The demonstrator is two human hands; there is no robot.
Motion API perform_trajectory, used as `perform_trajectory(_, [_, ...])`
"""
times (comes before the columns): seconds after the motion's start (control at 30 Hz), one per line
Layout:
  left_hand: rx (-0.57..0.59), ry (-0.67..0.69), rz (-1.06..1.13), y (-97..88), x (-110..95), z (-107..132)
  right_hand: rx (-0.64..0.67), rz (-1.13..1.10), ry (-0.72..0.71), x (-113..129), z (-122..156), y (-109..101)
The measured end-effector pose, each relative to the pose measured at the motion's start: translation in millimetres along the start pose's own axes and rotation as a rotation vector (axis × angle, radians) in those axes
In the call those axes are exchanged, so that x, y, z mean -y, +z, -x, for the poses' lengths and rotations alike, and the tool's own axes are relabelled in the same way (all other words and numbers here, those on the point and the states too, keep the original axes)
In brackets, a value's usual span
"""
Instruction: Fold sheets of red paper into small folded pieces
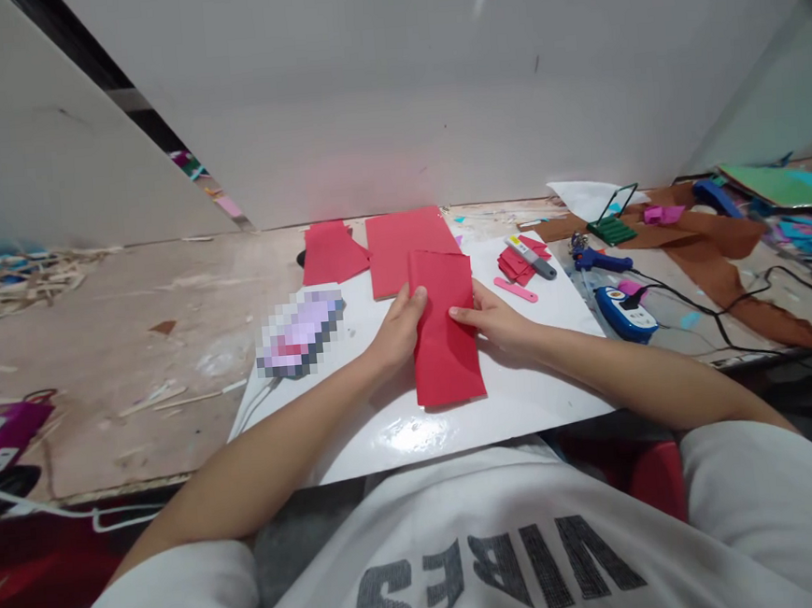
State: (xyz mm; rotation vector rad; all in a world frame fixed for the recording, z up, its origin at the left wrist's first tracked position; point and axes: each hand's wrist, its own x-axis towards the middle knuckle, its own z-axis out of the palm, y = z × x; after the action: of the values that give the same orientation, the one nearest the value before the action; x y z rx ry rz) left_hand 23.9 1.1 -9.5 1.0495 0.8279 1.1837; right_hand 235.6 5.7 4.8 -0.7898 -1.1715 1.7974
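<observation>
A folded red sheet of paper point(446, 348) is held upright lengthwise between my two hands, over the white board point(381, 442). My left hand point(400, 328) grips its left edge, thumb on top and the other fingers behind. On the right edge my right hand point(495, 318) pinches it, thumb on the front face. Behind the sheet lie a larger red sheet point(401, 234) and a smaller red piece point(332, 252). Small red cut pieces point(515, 265) sit to the right under a grey-handled cutter point(533, 257), with a pink stick point(515, 289) just in front.
A phone-like device point(300, 333), pixelated, lies left on the board with a white cable. At right are a blue glue gun point(603, 260), a blue-and-white device point(624, 313), black cords and brown strips point(719, 270). Wood scraps point(24, 278) litter the left; a wall point(389, 90) rises behind.
</observation>
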Motion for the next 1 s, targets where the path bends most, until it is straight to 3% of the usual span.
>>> perform_trajectory(0.43, [-0.025,0.039,-0.034,4.2,7,-6,-0.005,-0.013,-0.009,-7,-7,-6])
perform_trajectory(0.73, [0.015,-0.017,0.197,13.8,13,-5,-0.105,-0.012,-0.096,-14,-14,-25])
perform_trajectory(1.0, [-0.234,-0.058,0.175,18.3,4,-13,-0.126,-0.008,-0.131,-19,-21,-37])
